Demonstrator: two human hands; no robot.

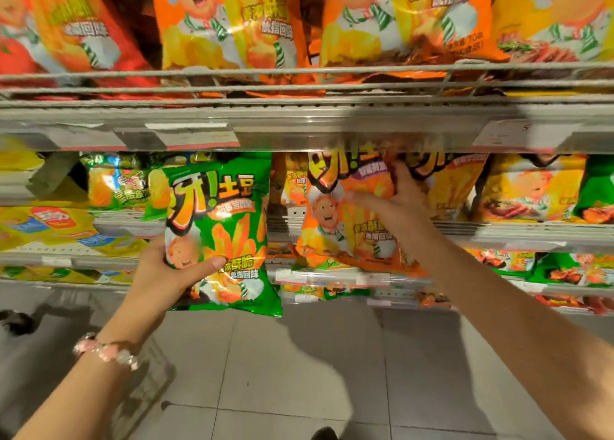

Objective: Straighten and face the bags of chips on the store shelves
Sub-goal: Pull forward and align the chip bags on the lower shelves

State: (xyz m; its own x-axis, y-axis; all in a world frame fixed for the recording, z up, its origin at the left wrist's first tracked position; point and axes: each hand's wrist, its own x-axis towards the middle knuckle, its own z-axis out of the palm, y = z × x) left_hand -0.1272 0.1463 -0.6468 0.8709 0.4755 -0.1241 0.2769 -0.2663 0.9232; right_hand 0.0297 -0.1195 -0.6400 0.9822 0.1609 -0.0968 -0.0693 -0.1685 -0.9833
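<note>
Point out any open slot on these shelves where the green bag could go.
One gap shows on the middle shelf, between the green bag in the left hand and the orange bag the right hand grips. Another dark gap sits on the top shelf, between red and orange bags. Elsewhere bags crowd edge to edge.

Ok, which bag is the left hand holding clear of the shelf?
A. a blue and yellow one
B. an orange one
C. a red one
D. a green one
D: the left hand grips the green bag by its lower edge, thumb across the front.
</note>
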